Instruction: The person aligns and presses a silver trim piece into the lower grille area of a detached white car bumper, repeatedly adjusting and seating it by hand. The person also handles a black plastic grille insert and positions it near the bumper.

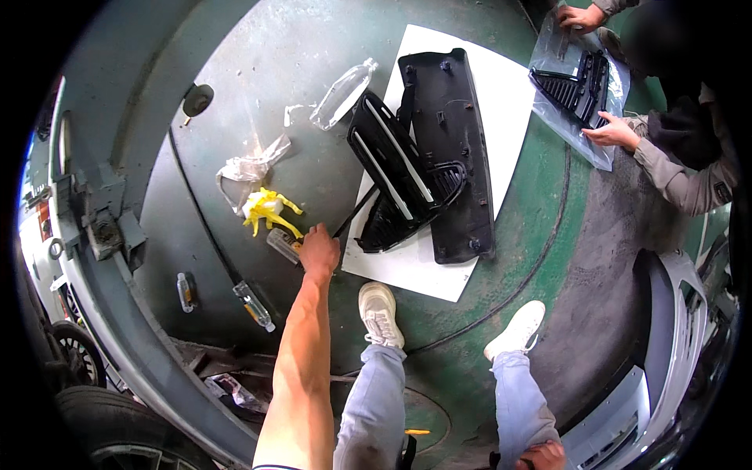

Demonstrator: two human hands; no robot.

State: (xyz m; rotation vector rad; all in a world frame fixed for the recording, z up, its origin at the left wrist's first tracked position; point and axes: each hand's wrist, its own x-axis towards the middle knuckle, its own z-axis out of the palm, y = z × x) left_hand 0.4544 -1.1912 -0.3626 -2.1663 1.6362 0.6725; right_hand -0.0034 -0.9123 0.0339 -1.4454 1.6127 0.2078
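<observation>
My left hand [319, 249] reaches down to the floor, its back to me and its fingertips mostly hidden. It is right beside a clear bottle with a label [283, 245]; whether it grips the bottle does not show. A crumpled yellow-and-white piece [269, 208], perhaps a glove, lies just beyond. To the hand's right, black slatted trim pieces [395, 168] with silvery strips lie on a white board [419, 276], overlapping a long black panel [454, 157]. My right hand [542, 456] is at my right leg by the lower edge, partly cut off, its fingers unclear.
At the upper right another person holds a black grille [580, 88] in clear plastic. Clear bottles [254, 307] and crumpled plastic [254, 166] lie on the floor. A grey metal frame [149, 313] curves along the left; a silver car panel [677, 305] stands right. A cable [540, 262] crosses the floor.
</observation>
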